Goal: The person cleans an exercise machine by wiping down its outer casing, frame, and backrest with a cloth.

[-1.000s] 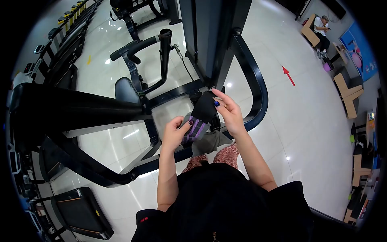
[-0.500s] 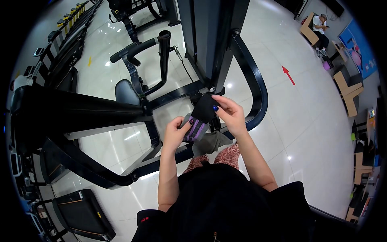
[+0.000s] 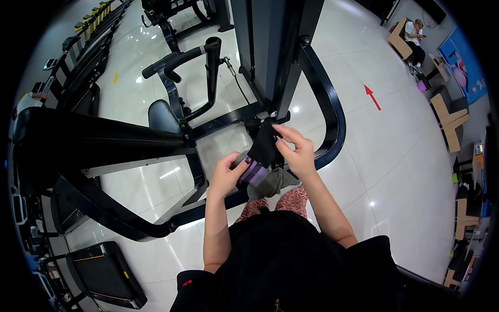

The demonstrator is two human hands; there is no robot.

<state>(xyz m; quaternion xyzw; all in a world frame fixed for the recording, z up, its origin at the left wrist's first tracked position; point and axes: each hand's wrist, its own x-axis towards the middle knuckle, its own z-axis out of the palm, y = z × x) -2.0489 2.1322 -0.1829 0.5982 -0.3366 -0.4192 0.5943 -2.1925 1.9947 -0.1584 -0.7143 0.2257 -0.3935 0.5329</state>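
A fabric wrap (image 3: 255, 173) with purple and grey-black stripes is in front of me, and a black band (image 3: 264, 145) extends from its upper end. My left hand (image 3: 227, 174) pinches the striped part, thumb on top and fingers behind. At the band's upper right edge, my right hand (image 3: 296, 152) holds the black material between thumb and fingers. Below the stripes hangs a soft grey cloth (image 3: 273, 186); whether it joins the wrap I cannot tell. My legs in red patterned trousers (image 3: 292, 202) show beneath it.
A black gym machine frame (image 3: 332, 104) with an upright column (image 3: 270, 52) stands close ahead, and a padded seat (image 3: 163, 117) is to the left. Treadmills (image 3: 106, 273) line the left side. A person (image 3: 414, 41) sits at the far right beyond a red floor arrow (image 3: 371, 97).
The black band has turned and looks narrower, folded toward the right hand. My right fingers have shifted along its edge. The left hand keeps its hold on the striped part.
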